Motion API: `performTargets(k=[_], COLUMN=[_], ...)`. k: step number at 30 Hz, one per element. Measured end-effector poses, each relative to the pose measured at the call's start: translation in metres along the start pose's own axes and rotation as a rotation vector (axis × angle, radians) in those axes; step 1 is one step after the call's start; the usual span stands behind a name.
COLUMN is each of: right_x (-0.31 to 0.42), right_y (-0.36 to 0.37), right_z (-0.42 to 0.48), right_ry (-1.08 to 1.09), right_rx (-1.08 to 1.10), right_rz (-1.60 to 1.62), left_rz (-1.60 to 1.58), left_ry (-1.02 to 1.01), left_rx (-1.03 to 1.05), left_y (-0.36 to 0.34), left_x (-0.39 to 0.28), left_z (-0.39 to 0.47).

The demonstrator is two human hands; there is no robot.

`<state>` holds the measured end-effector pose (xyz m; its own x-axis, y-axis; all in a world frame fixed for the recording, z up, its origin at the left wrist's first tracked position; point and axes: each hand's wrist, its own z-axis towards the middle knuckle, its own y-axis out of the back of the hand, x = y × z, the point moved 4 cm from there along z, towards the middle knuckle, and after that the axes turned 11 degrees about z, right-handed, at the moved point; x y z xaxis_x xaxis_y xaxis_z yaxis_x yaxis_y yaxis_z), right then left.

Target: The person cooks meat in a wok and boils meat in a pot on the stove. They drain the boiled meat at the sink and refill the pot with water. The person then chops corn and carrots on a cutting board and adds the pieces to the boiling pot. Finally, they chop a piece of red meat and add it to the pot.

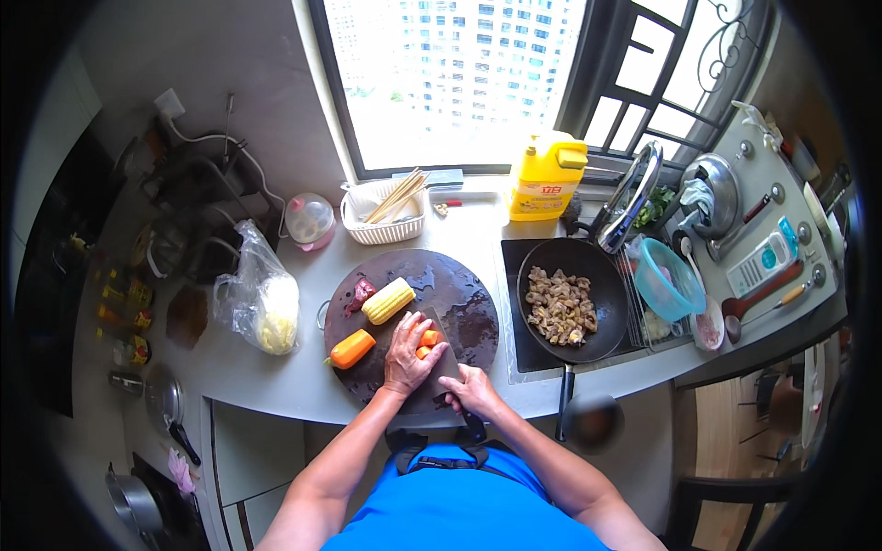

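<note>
My right hand grips the dark handle of a cleaver, whose broad blade stands against cut carrot pieces. Over those orange pieces lies my left hand, its fingers pressing on them close beside the blade. All this is on a round dark chopping board with a wet surface. A larger carrot piece rests left of my left hand. Above it are a piece of corn on the cob and a dark red scrap that I cannot identify.
Right of the board, a frying pan of chopped meat sits over the sink, its handle jutting past the counter edge. A faucet and yellow detergent jug stand behind. A bagged cabbage and white basket flank the board's far left.
</note>
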<state>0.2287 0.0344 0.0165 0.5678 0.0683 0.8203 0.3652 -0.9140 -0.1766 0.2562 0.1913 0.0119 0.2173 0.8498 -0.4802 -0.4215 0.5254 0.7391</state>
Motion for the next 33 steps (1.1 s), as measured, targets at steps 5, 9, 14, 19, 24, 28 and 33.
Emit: performTargets(k=[5, 9, 14, 19, 24, 28, 33], right_x=[-0.009, -0.006, -0.018, -0.007, 0.024, 0.034, 0.008], right_y=[-0.01, -0.01, -0.013, -0.02, -0.061, -0.139, -0.269], right_z=[-0.001, -0.007, -0.017, -0.039, -0.053, -0.063, -0.061], right_ry=[0.075, 0.07, 0.107, 0.148, 0.219, 0.191, 0.092], right_rx=[-0.022, -0.008, 0.024, 0.014, 0.053, 0.184, 0.398], right_rz=[-0.018, -0.057, 0.016, 0.138, 0.22, 0.185, 0.033], left_rz=[-0.014, -0.013, -0.013, -0.016, 0.01, 0.104, 0.286], left_ry=[0.126, 0.16, 0.153, 0.086, 0.003, 0.036, 0.215], left_rx=[-0.111, -0.185, -0.204, -0.169, -0.253, -0.342, -0.418], left_y=[-0.003, -0.004, 0.0, 0.023, 0.08, 0.155, 0.271], left_x=[-0.003, -0.007, -0.021, -0.043, -0.042, -0.006, 0.074], left_z=[-0.008, -0.011, -0.013, 0.0, 0.016, -0.005, -0.083])
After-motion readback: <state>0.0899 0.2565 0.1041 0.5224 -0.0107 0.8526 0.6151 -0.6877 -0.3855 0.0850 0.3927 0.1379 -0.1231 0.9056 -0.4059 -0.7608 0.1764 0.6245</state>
